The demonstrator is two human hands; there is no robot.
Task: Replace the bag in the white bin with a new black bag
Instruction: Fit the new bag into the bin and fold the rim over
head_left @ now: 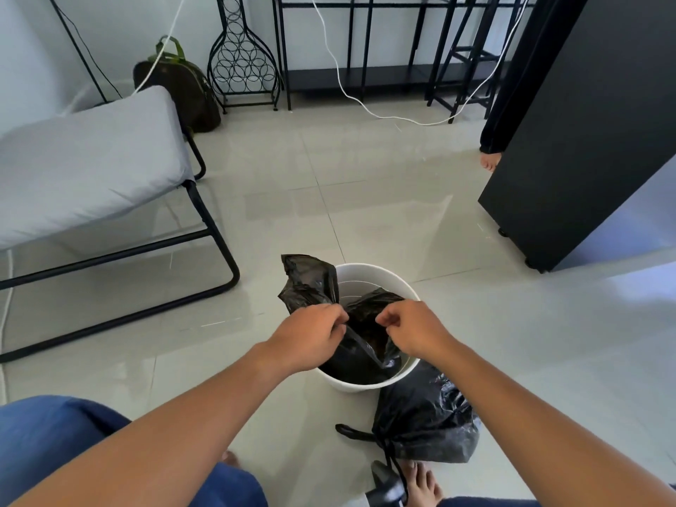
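Black film, thin and glossy, bunched between both hands over the white bin. Left hand pinching one edge of the new black bag; right hand pinching the facing edge, fingers curled tight, pulling the mouth apart. Bag partly down inside the bin, one flap standing up and draped over the far-left rim. Mouth not yet opened wide, not yet folded over the rim.

Risks, as judged:
- Film layers likely clinging together; hard tug at pinched spots could tear the thin plastic.
- Bin looks light, standing loose on the glossy tiled floor; sideways pull could tip or slide it.
- Air possibly trapped under the bag once seated, leaving it ballooned and not reaching the bottom.
- Rim only partly covered; loose edge could slip back into the bin when released.
- Tied full bag lying on the floor just beside the bin, near right, drawstring trailing toward a bare foot; snag or trip possible on standing.

Look of the new bag: crumpled, creased, shiny highlights, dark interior showing between the hands. Bin interior white, visible at far side.
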